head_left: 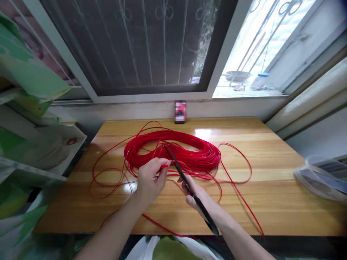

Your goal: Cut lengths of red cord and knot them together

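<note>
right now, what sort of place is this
Probably a home craft corner: a wooden table sits under a barred, screened window, cluttered shelves stand at the left, and the left hand pinches red cord while the right hand holds scissors.

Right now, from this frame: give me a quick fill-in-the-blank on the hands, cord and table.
1. The left hand pinches a strand of ____ cord.
2. The right hand grips ____ scissors.
3. The cord lies coiled on a ____ table.
Missing words: red; black; wooden.
</note>
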### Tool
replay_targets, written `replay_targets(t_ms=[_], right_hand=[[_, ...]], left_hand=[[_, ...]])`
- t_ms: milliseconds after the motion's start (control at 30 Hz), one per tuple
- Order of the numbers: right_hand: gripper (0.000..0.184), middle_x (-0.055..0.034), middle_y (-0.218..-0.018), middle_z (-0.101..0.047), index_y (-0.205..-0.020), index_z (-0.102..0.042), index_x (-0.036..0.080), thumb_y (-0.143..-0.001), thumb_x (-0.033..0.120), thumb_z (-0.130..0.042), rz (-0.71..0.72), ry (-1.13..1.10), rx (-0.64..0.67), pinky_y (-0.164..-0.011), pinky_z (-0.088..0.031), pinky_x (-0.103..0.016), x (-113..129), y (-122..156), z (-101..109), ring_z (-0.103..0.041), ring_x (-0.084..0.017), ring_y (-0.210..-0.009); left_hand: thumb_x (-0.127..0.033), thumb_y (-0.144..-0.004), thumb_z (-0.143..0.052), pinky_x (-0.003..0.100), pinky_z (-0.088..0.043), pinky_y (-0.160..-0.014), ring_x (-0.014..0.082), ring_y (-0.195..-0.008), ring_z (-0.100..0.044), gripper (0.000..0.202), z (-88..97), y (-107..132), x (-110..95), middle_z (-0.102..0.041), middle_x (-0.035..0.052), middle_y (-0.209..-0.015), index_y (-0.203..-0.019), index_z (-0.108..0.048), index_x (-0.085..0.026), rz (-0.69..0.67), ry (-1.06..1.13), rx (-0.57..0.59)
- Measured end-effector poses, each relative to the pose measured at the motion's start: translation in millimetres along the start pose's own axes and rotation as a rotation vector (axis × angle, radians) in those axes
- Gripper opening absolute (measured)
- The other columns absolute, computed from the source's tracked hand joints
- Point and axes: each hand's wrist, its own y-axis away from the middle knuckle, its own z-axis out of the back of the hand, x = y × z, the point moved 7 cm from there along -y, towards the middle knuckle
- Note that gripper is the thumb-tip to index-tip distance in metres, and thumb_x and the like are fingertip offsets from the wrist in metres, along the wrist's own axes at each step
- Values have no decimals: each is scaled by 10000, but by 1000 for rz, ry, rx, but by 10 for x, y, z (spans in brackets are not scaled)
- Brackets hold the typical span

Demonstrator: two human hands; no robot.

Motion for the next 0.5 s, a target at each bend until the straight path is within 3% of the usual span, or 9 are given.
replay_targets(t_ms=[100,200,333,500], right_hand=[[554,-51,-902,-493,-1180,-390,199,-782,582,-433,23,30,9,-691,-395,-282,77,5,32,-449,-167,-768],[581,-61,-934,-493,-1213,-376,201,-788,596,-405,39,-37,16,-728,-401,-303,133,-8,5,-453,-175,-788],[609,-69,-987,-480,-1225,-381,212,-789,636,-355,74,-172,5,-769,-396,-320,208,-8,-36,-442,-190,-837],[498,-53,-878,-456,-1053,-466,188,-819,606,-329,59,-215,41,-716,-390,-304,241,24,-88,-396,-167,-765]], left_hand=[[-327,-768,-549,182,-380,-507,85,-532,-478,195,-74,-15,62,-556,-5,-607,-700,-599,-151,302,255,-41],[-355,-730,-591,170,-341,-474,64,-499,-430,228,-179,-7,76,-527,-21,-575,-656,-577,-141,449,404,-15],[-349,-708,-615,170,-338,-471,60,-496,-428,224,-255,3,83,-531,-21,-580,-650,-569,-138,507,507,27],[-347,-721,-601,149,-308,-422,39,-450,-384,236,-261,7,-18,-472,-44,-538,-637,-534,-138,461,482,-1]])
